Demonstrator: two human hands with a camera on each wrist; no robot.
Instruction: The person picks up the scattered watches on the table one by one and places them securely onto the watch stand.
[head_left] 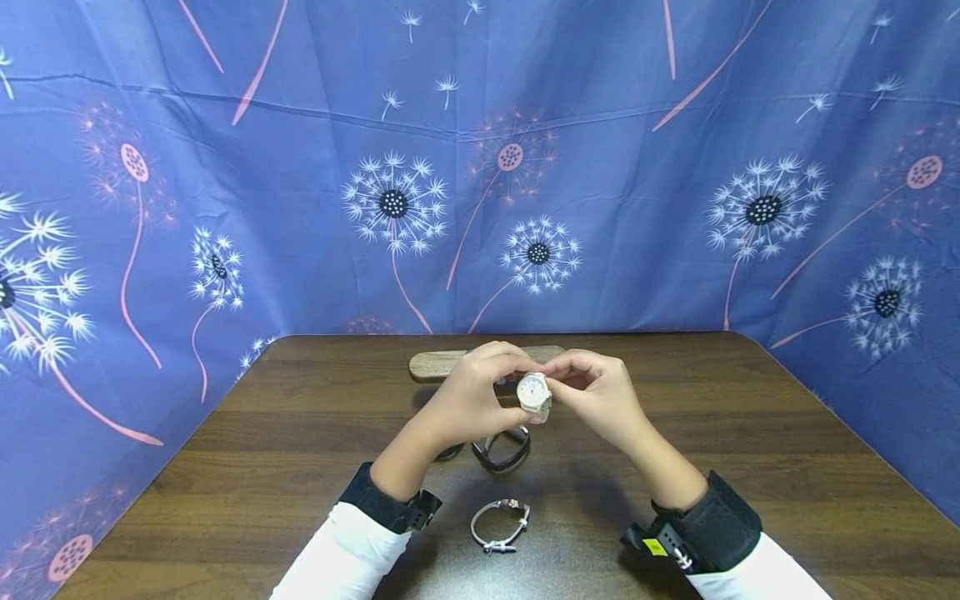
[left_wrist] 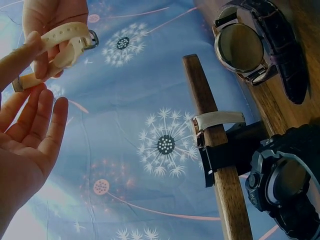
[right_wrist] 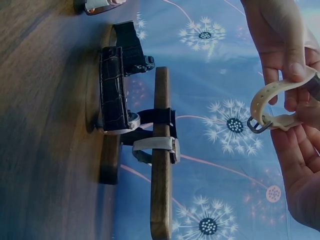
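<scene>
From the head view I see the white watch (head_left: 534,393) held up in the air between both hands, above the middle of the table (head_left: 225,483), near its back edge. My left hand (head_left: 468,400) has curled fingers pinching its left side and my right hand (head_left: 596,396) pinches the right side. I think the watch is small and light, with a hard round face and a soft bendy strap, so the case edge is the best place to hold. A dark watch (head_left: 501,450) and a thin bracelet (head_left: 500,525) lie closer to the front edge. From the left wrist view, the pale strap (left_wrist: 62,42) bends in a loop, and my left fingers (left_wrist: 35,120) look quite straight there. From the right wrist view, my right fingers (right_wrist: 280,55) grip the strap by its buckle (right_wrist: 257,125), and a wooden stand (right_wrist: 161,150) carries another strap.
</scene>
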